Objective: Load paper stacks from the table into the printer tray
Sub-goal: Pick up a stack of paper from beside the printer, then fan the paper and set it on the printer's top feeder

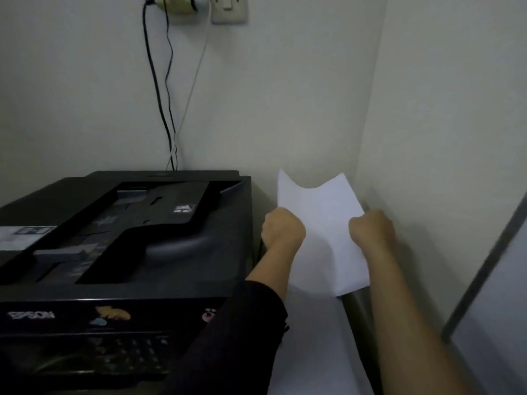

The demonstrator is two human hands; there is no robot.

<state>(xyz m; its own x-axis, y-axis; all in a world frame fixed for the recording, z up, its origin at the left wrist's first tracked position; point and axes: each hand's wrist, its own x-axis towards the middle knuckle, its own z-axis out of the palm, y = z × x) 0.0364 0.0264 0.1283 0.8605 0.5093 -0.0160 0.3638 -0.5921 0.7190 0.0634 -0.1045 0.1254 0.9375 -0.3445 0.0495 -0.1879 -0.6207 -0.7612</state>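
Observation:
A thin white paper stack [322,220] is held up in the air to the right of the black printer [119,246], its top edge sagging in the middle. My left hand [282,229] grips the paper's left edge and my right hand [370,229] grips its right edge, both with fingers curled. More white paper [310,346] lies flat on the table below my arms. The printer's top document tray [159,212] is black and holds no paper. Its paper tray is not visible.
The printer's front control panel [119,349] with stickers faces me at lower left. Walls meet in a corner just behind the paper. Cables [162,89] hang from a wall socket [176,7] down behind the printer. A grey-framed panel [490,295] stands at the right.

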